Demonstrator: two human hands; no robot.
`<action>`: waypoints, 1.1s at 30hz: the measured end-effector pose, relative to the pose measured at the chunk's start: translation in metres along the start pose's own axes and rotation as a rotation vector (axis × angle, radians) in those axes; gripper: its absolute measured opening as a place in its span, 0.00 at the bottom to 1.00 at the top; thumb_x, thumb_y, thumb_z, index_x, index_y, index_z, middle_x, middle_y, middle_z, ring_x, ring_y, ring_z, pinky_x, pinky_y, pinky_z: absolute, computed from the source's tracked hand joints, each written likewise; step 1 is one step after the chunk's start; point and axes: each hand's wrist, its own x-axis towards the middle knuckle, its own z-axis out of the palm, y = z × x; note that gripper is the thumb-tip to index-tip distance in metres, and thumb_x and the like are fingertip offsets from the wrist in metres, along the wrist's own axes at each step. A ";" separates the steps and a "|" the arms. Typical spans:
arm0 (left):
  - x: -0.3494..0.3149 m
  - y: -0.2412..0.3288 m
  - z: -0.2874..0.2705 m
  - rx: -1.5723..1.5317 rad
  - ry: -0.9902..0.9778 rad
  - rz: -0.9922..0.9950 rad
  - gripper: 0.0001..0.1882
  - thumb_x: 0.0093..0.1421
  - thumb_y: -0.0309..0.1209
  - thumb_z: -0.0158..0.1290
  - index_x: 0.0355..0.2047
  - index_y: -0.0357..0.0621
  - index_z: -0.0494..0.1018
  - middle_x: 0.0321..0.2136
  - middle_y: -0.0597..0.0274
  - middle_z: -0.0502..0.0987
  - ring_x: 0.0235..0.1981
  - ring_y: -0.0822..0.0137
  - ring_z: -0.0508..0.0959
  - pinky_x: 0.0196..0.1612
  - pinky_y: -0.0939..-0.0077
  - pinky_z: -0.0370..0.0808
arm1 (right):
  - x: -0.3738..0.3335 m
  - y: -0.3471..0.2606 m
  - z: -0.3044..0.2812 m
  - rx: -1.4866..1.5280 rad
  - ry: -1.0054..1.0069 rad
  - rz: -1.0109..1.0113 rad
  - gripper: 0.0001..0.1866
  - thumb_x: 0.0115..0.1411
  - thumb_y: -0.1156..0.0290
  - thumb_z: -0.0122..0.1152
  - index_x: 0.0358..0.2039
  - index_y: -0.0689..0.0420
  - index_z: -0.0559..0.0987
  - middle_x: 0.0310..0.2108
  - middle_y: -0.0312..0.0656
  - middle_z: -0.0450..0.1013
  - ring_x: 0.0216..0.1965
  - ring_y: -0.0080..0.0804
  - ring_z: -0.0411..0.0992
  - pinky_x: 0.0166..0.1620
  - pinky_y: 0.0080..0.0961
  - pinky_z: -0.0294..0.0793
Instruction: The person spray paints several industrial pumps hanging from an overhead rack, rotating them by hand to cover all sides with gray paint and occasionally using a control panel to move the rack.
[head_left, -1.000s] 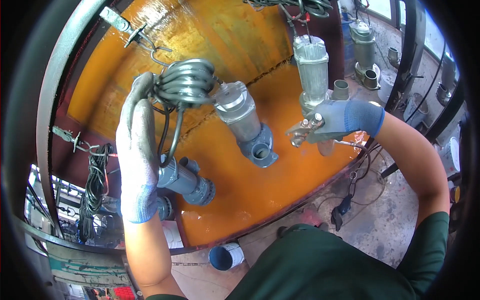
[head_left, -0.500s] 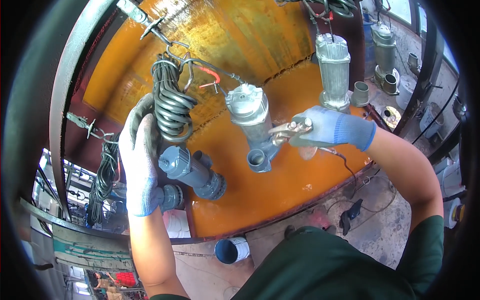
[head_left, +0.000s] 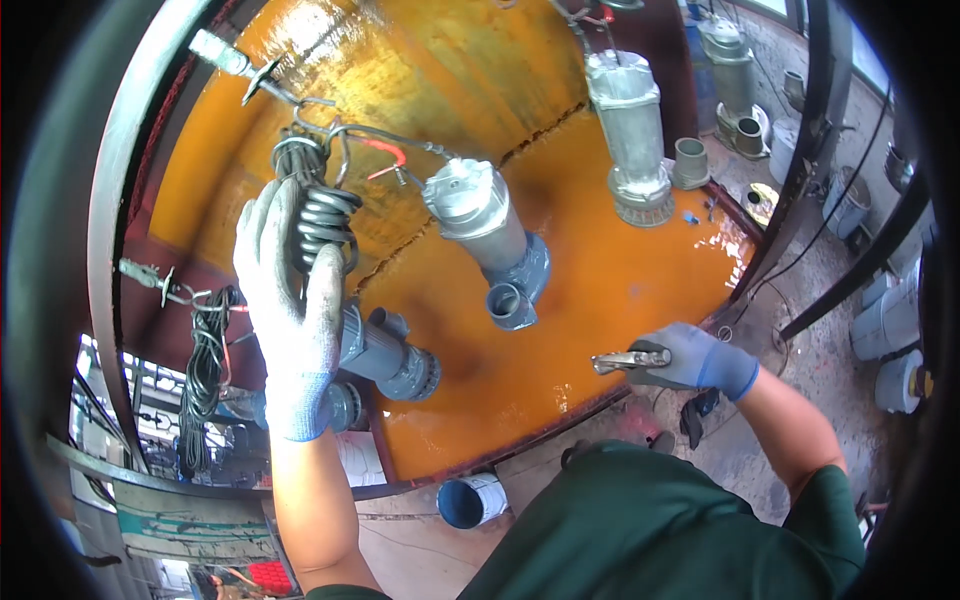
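Observation:
My left hand [head_left: 287, 290], in a grey-white glove, is wrapped round a hanging coil of black cable [head_left: 325, 222]. My right hand [head_left: 685, 358], gloved in blue-grey, holds a metal spray gun [head_left: 622, 361] low on the right, pointing left. Between the hands hangs a submersible pump [head_left: 475, 205], tilted, silver above and blue-grey at its base and outlet. Behind my left wrist hangs a blue-grey pump [head_left: 392, 358], partly hidden by the glove. A silver pump [head_left: 630, 130] hangs farther right.
A wet orange backdrop and basin [head_left: 560, 300] lie behind the pumps. Hook hangers [head_left: 235, 62] come from the upper left. Another cable coil [head_left: 207, 365] hangs at the left. A bucket [head_left: 472, 500] stands below, and more buckets [head_left: 888, 325] at the right. A dark post [head_left: 815, 150] rises on the right.
My right hand has moved down and away from the middle pump with the spray gun. My left hand has closed farther round the cable coil. The whole view has shifted slightly.

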 end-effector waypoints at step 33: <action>0.011 0.023 0.027 -0.006 -0.031 0.053 0.31 0.70 0.28 0.56 0.71 0.36 0.64 0.65 0.45 0.68 0.65 0.51 0.71 0.70 0.56 0.66 | -0.060 0.017 0.066 0.764 0.913 -0.019 0.11 0.64 0.68 0.73 0.40 0.61 0.82 0.29 0.44 0.80 0.30 0.28 0.78 0.36 0.30 0.77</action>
